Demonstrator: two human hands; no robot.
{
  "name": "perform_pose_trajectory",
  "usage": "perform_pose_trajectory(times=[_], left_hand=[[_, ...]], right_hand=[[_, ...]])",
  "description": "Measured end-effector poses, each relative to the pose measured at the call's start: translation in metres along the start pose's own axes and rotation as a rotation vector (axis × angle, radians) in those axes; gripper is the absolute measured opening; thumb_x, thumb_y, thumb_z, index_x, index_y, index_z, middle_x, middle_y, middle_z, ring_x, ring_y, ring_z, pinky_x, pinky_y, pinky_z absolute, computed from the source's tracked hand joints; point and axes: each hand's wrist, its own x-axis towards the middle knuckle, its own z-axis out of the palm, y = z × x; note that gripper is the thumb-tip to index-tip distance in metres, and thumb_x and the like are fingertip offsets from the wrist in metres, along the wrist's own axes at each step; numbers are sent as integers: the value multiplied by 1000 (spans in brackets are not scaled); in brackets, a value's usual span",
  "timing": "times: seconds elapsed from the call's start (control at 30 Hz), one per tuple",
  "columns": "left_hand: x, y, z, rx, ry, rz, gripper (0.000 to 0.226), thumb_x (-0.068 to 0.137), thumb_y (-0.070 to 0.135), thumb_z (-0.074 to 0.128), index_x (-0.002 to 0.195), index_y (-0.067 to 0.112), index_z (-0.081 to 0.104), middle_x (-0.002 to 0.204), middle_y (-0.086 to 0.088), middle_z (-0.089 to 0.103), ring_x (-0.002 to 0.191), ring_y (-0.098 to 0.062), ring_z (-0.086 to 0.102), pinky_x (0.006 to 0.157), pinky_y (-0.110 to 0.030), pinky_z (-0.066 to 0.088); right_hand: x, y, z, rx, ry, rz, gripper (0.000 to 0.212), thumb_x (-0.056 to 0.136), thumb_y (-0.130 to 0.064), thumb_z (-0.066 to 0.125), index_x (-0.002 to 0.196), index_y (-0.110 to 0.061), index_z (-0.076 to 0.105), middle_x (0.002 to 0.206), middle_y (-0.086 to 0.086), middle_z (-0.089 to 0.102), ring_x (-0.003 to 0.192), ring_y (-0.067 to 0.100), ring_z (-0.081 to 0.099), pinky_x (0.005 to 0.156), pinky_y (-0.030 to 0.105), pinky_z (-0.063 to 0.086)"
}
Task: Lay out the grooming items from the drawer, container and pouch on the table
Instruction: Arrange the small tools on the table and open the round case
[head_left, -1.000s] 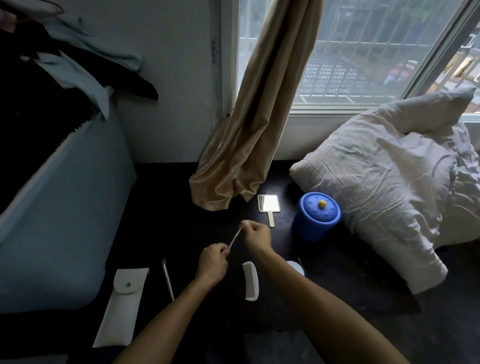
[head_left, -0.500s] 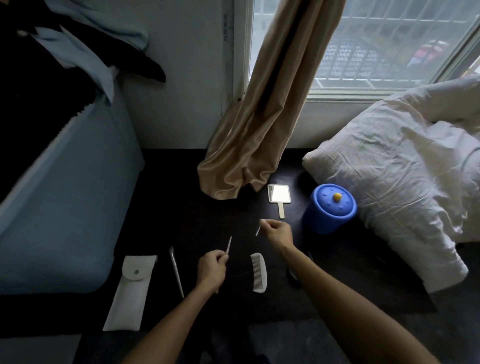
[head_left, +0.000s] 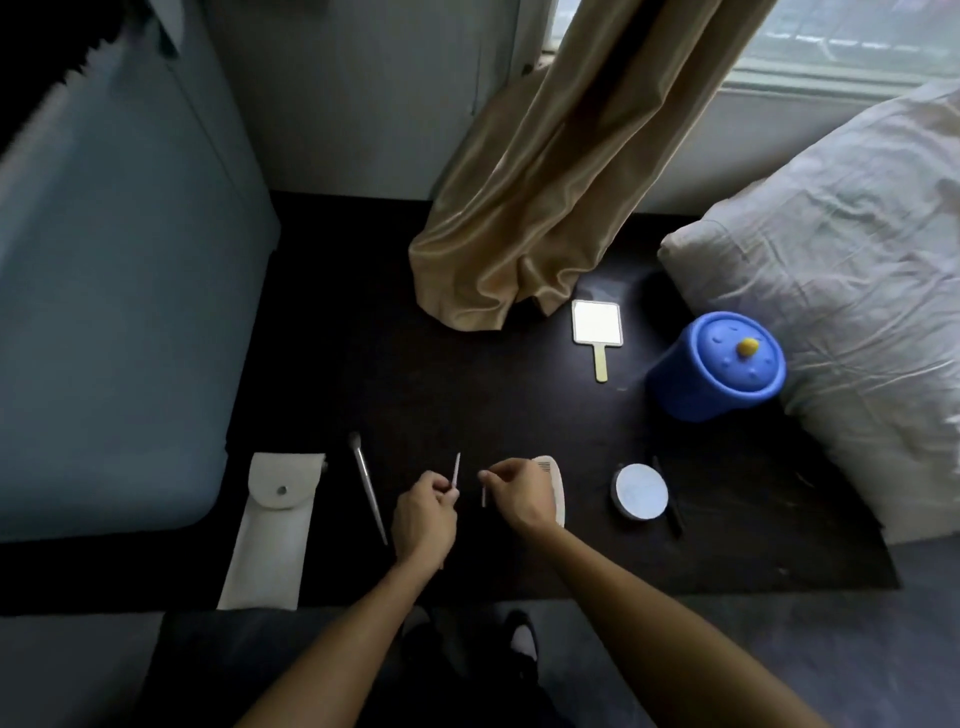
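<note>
A white pouch (head_left: 270, 530) is lying flat at the near left of the dark table (head_left: 467, 395), its flap folded over, and a slim brush (head_left: 369, 493) is lying just to its right with the bristles pointing away from the person. Next to that, the left hand (head_left: 423, 519) is hovering over the table with its fingers curled, pinching the lower end of a thin pale stick (head_left: 456, 470); the stick is poking up and away past the fingertips. Close beside it but apart, the right hand (head_left: 519, 493) is pinching the top of a short pale piece (head_left: 483, 496) between thumb and fingertip, and the piece is hanging down from the grip toward the table; whether it is touching the surface cannot be told. A white comb (head_left: 556, 488) is lying partly hidden under the right hand. Further right a round compact (head_left: 641, 491) is resting on the table with a thin dark stick (head_left: 670, 509) at its edge. Farther back, a small hand mirror (head_left: 597, 325) is lying face up near the hem of a tan curtain (head_left: 545, 182), and a blue container (head_left: 711, 369) with its lid on is standing against a pale pillow (head_left: 857, 286).
</note>
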Motion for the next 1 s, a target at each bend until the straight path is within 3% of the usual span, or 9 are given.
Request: perform_pose_trajectory(times=[0.17, 0.3, 0.43, 0.6, 0.77, 1.0], left_hand=[[17, -12, 1, 77, -20, 3, 3, 88, 25, 61, 88, 22, 59, 83, 3, 68, 75, -16, 65, 66, -35, 56], [25, -17, 0, 113, -37, 6, 5, 89, 24, 60, 86, 20, 58, 80, 2, 67, 71, -17, 64, 59, -31, 52], [26, -20, 1, 126, -60, 19, 8, 88, 20, 61, 82, 20, 56, 78, 1, 65, 64, -13, 62, 53, -31, 53], [20, -8, 1, 148, -17, 83, 9, 90, 25, 59, 89, 16, 57, 92, -1, 59, 72, -14, 54, 55, -28, 43], [-1, 20, 16, 98, -20, 183, 8, 88, 23, 61, 86, 16, 57, 90, 0, 58, 73, -16, 56, 61, -33, 48], [-36, 62, 71, 97, -82, 229, 5, 86, 23, 63, 86, 19, 60, 86, 2, 58, 76, -15, 58, 63, -33, 51]], right_hand=[[8, 2, 12, -18, 53, 52, 23, 92, -31, 60, 105, -16, 73, 101, -3, 74, 92, 10, 66, 80, 25, 51], [1, 4, 7, -48, 130, 79, 23, 93, -30, 59, 106, -17, 72, 102, -3, 73, 94, 11, 66, 75, 19, 43], [-13, 17, -11, -123, 209, 92, 22, 92, -37, 58, 102, -25, 73, 99, -3, 74, 94, 15, 66, 77, 25, 47], [-36, 48, -54, -94, 317, 137, 17, 90, -33, 60, 97, -23, 72, 91, -6, 74, 86, 14, 69, 73, 28, 52], [-52, 88, -104, -137, 436, 243, 21, 91, -33, 58, 103, -22, 72, 102, 2, 73, 96, 23, 66, 74, 28, 46], [-39, 147, -157, -187, 438, 313, 27, 91, -38, 59, 111, -22, 66, 105, -2, 70, 99, 20, 64, 76, 29, 47]])
